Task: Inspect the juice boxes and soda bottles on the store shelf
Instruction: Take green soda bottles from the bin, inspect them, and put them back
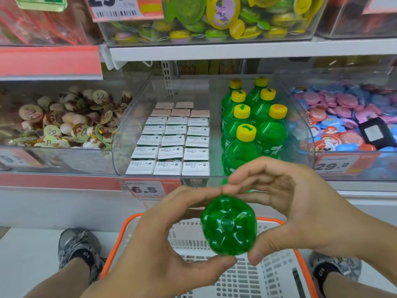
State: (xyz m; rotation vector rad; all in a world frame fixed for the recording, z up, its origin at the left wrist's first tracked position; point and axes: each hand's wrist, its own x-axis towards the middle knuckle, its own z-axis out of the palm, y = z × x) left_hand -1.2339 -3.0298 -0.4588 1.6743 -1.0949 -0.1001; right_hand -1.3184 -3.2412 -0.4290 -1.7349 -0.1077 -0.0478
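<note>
The green soda bottle (pixel 228 224) lies between both hands, base toward the camera, long axis pointing away to the shelf. The left hand (pixel 163 237) and right hand (pixel 294 209) each grip it, thumbs beneath and fingers above.

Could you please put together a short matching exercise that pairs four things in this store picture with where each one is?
Things:
1. held green bottle
2. juice boxes
3. yellow-capped soda bottles
4. orange-rimmed basket

Places:
A. left side of the clear bin
B. on the floor under the hands
C. between the left hand and right hand, base facing the camera
D. right side of the clear bin

Pairs: 1-C, 2-A, 3-D, 4-B
</note>
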